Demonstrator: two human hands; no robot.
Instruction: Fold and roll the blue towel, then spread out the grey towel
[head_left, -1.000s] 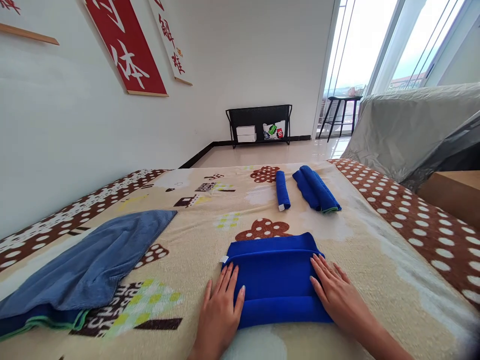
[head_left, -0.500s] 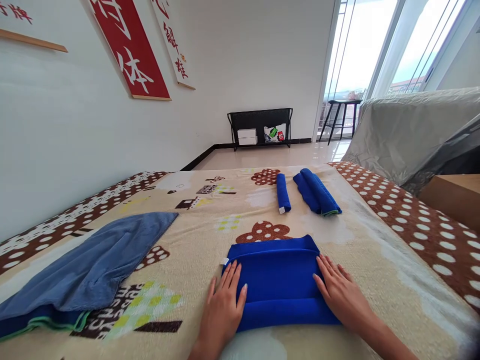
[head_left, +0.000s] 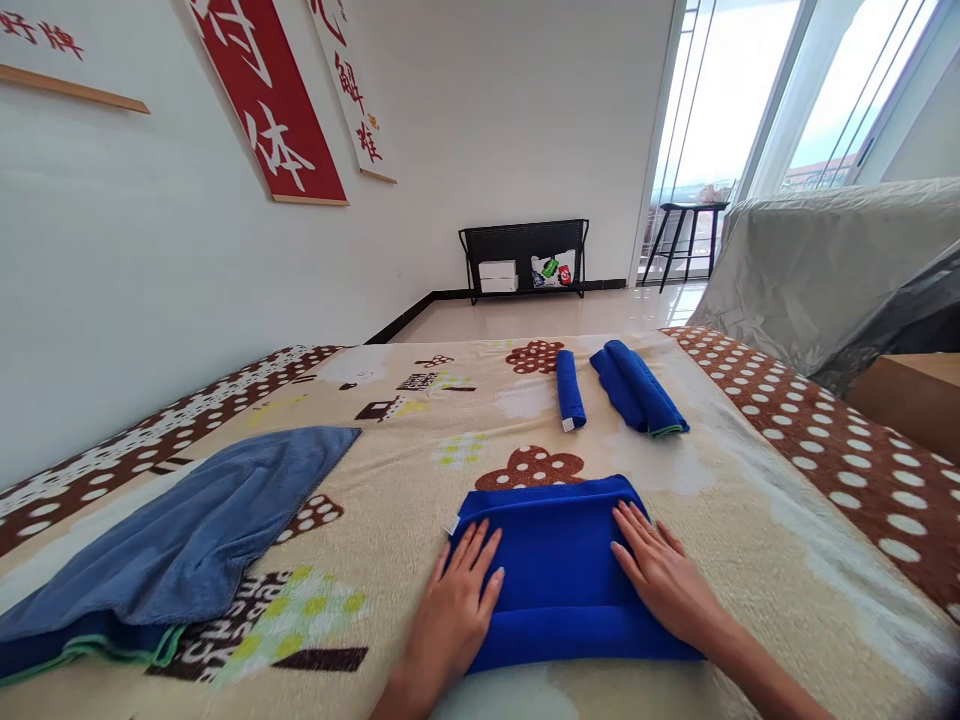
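A bright blue folded towel [head_left: 559, 560] lies flat on the patterned blanket [head_left: 420, 450] right in front of me. My left hand [head_left: 457, 610] rests flat on its left part, fingers stretched out. My right hand [head_left: 660, 575] lies flat on its right part, fingers spread. Neither hand grips anything. Farther off on the blanket lie a small rolled blue towel [head_left: 570, 390] and a larger rolled blue towel [head_left: 637, 388], side by side.
A loose pile of grey-blue cloths [head_left: 180, 540] lies at the left on the blanket. A white wall with red banners [head_left: 270, 100] runs along the left. A covered sofa [head_left: 817, 260] and a wooden box [head_left: 911, 395] stand at the right. A black rack [head_left: 525, 255] stands against the far wall.
Both hands have slid slightly inward over the folded towel. The view has shifted a little, and the towel's front fold now lies flatter.
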